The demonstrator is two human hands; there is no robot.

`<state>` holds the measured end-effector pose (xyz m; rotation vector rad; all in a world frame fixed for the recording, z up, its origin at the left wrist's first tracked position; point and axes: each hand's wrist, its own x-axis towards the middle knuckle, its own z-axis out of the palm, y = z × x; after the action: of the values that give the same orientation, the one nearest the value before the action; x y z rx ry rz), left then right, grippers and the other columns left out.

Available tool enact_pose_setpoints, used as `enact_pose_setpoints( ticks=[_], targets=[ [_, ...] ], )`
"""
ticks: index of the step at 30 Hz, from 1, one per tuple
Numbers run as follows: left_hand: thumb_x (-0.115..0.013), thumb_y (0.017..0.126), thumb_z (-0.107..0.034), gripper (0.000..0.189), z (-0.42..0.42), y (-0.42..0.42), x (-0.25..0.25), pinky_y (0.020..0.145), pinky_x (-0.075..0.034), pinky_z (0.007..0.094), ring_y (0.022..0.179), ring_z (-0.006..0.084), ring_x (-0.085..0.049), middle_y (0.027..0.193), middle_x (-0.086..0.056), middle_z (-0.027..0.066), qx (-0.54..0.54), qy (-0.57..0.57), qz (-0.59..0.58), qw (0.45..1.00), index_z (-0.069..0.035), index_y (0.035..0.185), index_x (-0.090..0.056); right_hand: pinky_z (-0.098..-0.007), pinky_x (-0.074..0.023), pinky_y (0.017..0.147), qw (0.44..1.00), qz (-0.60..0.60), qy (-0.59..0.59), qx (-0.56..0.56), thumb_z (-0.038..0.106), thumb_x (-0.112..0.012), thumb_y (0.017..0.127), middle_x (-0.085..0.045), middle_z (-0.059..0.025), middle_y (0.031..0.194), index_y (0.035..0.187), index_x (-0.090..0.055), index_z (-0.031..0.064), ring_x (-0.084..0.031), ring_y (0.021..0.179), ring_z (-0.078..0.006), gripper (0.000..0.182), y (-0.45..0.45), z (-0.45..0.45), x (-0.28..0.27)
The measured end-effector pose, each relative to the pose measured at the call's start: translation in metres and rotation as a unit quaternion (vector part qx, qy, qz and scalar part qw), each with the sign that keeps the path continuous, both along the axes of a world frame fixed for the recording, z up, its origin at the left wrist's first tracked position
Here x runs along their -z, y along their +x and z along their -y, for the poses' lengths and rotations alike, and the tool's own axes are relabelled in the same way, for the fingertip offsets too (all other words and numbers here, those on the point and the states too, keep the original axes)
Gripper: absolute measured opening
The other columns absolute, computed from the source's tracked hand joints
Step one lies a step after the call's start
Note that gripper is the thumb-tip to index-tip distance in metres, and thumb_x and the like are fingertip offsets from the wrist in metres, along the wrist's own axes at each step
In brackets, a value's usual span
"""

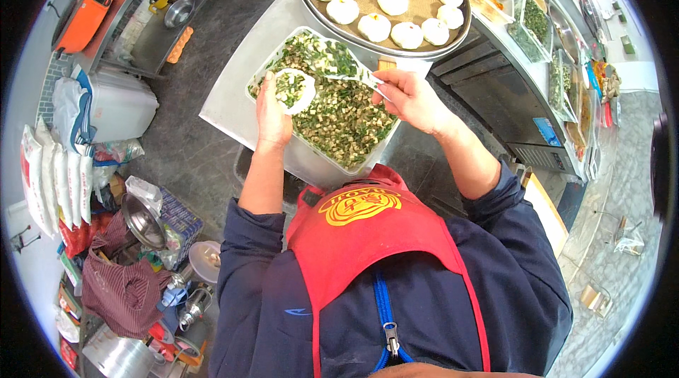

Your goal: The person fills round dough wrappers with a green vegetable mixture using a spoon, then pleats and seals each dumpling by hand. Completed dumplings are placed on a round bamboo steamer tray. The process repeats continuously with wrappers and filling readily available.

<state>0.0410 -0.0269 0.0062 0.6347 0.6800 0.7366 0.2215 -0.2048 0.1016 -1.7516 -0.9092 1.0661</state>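
Observation:
My left hand (273, 115) holds a round dough wrapper (306, 92) with chopped green and white filling in its middle. My right hand (408, 97) grips the handle of a white spoon (360, 74), whose head reaches left over the filling. Beneath both hands is a rectangular clear plastic tub (347, 168) of chopped greens and small pale cubes. Beyond it, a round steamer tray (339, 30) with a woven liner carries many white filled buns (393, 2), set apart or nearly touching.
The tub stands on a pale worktop (225, 107). At the right, a counter fridge (509, 97) bears several containers of fillings (530, 28). To the left are a silver bin (122, 105), stacked white sacks (61, 182) and a metal bowl (143, 221) on clutter.

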Motion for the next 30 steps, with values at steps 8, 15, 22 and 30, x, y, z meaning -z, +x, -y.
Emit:
enact_pose_setpoints(
  ticks=[8, 15, 22, 30],
  targets=[
    [-0.033, 0.101, -0.045, 0.052, 0.019, 0.02, -0.012, 0.096, -0.049, 0.0441, 0.111, 0.0271, -0.059, 0.124, -0.057, 0.014, 0.019, -0.04, 0.002, 0.999, -0.003, 0.128, -0.046, -0.0263, -0.046, 0.06, 0.985, 0.157, 0.055, -0.041, 0.006, -0.047, 0.095, -0.062, -0.0047, 0.08, 0.12, -0.054, -0.0015, -0.053, 0.063, -0.011, 0.027, -0.017, -0.002, 0.014],
    [-0.03, 0.102, -0.044, 0.051, 0.019, 0.017, -0.011, 0.095, -0.05, 0.0431, 0.111, 0.0266, -0.059, 0.123, -0.058, 0.0134, 0.044, -0.049, 0.029, 0.997, -0.002, 0.128, -0.046, -0.0316, -0.0487, 0.064, 0.964, 0.237, 0.102, -0.06, 0.002, -0.048, 0.092, -0.064, -0.0097, 0.081, 0.12, -0.053, -0.0023, -0.06, 0.068, -0.0202, 0.029, -0.02, 0.002, 0.012],
    [-0.03, 0.102, -0.043, 0.051, 0.017, 0.018, 0.005, 0.096, -0.049, 0.0433, 0.112, 0.0267, -0.059, 0.124, -0.057, 0.0137, 0.042, -0.051, 0.05, 0.997, -0.002, 0.128, -0.046, -0.0371, -0.0502, 0.071, 0.938, 0.313, 0.126, -0.084, 0.0, -0.049, 0.09, -0.064, -0.0151, 0.086, 0.12, -0.053, -0.0026, -0.064, 0.079, -0.0309, 0.03, -0.022, 0.001, 0.014],
    [-0.029, 0.103, -0.04, 0.049, 0.019, 0.017, 0.007, 0.098, -0.049, 0.0428, 0.114, 0.0267, -0.058, 0.126, -0.056, 0.0141, 0.034, -0.034, 0.035, 0.998, -0.002, 0.13, -0.045, -0.0299, -0.0482, 0.063, 0.969, 0.229, 0.09, -0.019, 0.003, -0.048, 0.093, -0.064, -0.0095, 0.08, 0.12, -0.054, -0.0019, -0.06, 0.067, -0.0184, 0.029, -0.027, 0.002, 0.015]
  ],
)
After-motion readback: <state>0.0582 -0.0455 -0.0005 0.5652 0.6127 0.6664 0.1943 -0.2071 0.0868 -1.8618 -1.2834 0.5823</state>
